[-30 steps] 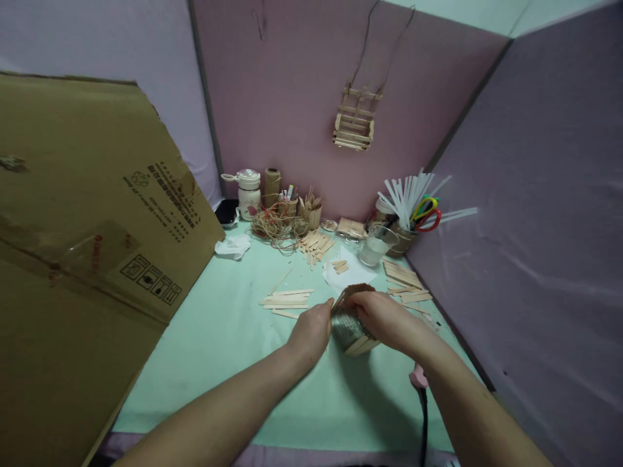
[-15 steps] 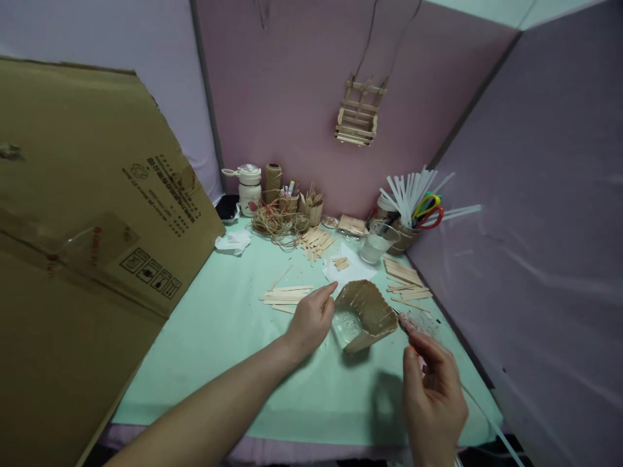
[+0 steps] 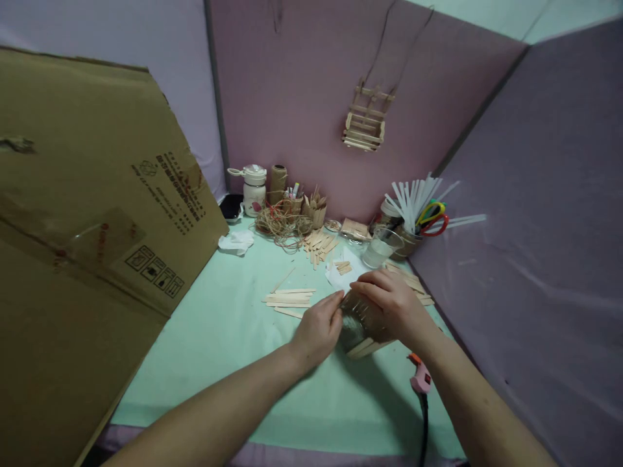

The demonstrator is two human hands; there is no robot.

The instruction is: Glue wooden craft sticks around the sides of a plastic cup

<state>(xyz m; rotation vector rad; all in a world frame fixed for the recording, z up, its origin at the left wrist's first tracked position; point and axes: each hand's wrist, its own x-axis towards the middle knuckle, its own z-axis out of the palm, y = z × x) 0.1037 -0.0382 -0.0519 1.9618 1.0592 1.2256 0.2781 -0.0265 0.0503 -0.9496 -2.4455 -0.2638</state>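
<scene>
Mint-green cloth covers the table [image 3: 219, 363], and the stick-walled container [image 3: 359, 324] is on it, right of the middle, between my hands. My left hand [image 3: 318, 329] holds the container's left side, thumb and fingers drawn narrow at its rim. My right hand [image 3: 392, 301] arches over the opposite rim, fingers bent; its thumb is hidden, so I can't tell whether it grips. Below my right wrist, toward the front right corner, a pink glue gun [image 3: 420, 379] lies with its black cord [image 3: 424, 421] running to the front edge. Loose wooden sticks [image 3: 291, 298] lie beyond my left hand. Behind the container is white paper [image 3: 335, 277] bearing short sticks [image 3: 343, 267], with a clear cup [image 3: 382, 250] near the back right corner. Tangled twine [image 3: 280, 224] sits along the back edge.
</scene>
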